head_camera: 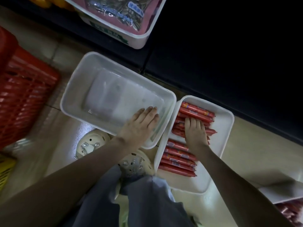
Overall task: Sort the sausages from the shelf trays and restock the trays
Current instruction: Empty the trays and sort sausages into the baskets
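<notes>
Center frame: my right hand (196,130) lies flat on sausages (178,159), 2 batches trayed; left hand (141,123) flat in bare tray (91,59), prob. half done.

Sausages (195,113) red, pale label patches; trays (77,90) white; basket (24,95) red lattice; trousers (147,202) grey-blue.

No marking is reading legibly. The blue label (136,11) on the packet (111,13), the green print on the box (105,29) and the sausage wrappers (195,112) are showing only blur.
</notes>
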The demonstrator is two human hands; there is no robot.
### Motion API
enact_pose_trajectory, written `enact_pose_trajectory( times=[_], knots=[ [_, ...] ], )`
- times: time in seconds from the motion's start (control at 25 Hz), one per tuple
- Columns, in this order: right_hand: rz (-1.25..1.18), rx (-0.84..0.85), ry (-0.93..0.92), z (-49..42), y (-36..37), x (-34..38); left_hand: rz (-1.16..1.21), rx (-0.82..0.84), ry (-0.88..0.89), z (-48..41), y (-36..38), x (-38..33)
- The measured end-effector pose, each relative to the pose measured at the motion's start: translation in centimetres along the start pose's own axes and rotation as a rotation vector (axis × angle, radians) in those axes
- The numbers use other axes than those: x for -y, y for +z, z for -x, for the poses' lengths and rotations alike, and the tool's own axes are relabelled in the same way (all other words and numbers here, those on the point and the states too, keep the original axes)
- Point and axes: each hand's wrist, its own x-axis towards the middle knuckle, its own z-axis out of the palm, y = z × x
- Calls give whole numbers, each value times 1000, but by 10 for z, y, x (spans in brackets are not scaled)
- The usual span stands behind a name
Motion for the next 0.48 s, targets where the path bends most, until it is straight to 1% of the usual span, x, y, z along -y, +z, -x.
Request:
enact_pose_trajectory(
  times=[0.16,0.24,0.32,0.36,0.4,0.48],
  knots=[
    [-1,-217,-41,1,3,-7,-34,7,24,5,-9,4],
    [-17,-273,-37,6,-9,-11,-22,-24,17,7,-21,11],
    [-157,-237,23,20,-30,-13,87,-77,-32,9,-42,19],
    [-249,-182,87,27,-40,-16,150,-88,-74,10,-55,23],
    [-367,-145,160,35,-54,-19,200,-92,-117,11,-72,27],
    [-681,-102,282,56,-97,-25,329,-91,-231,14,-120,31]
  ],
)
